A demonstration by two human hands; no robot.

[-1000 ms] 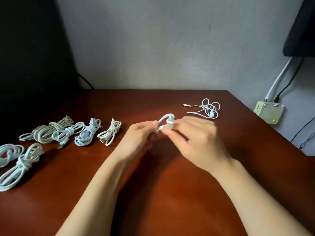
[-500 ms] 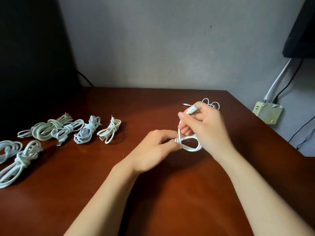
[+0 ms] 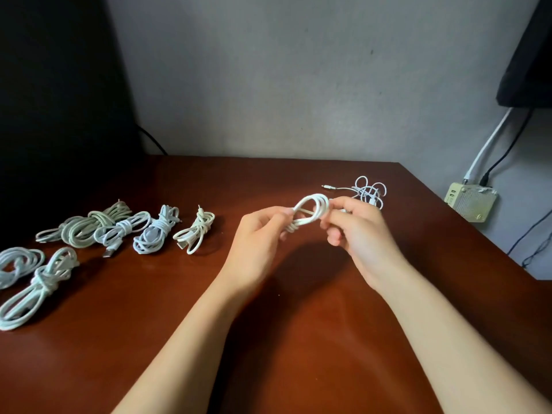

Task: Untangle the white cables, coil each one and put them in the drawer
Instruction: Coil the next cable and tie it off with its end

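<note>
White cable (image 3: 310,212), gathered into several loops, is held clear of the counter (image 3: 298,339) at centre, between both hands.

The left hand (image 3: 257,234) pinches the bundle at its narrow waist between thumb and fingertips. This looks meant to stop the loops springing apart. The right hand (image 3: 358,231) has its fingers curled round the other end of the bundle. The fingers cover that end, so it cannot be told whether they also hold the free tail or plug. The step in hand appears to be binding the coil at its waist.

The finished coils (image 3: 156,231), six bundles, lie on the left side of the counter, some close or touching. Each appears cinched round its middle. They seem staged there so they can be gathered in one pass.

One loose cable (image 3: 369,191) lies near the far right edge, just behind the right hand and partly hidden by it. It sprawls in open loops with one plug stretched out to the left, and has not been coiled.

No drawer is in view. The task looks well advanced: one coil is being finished, one cable is untouched, and nothing has been stowed yet.
</note>
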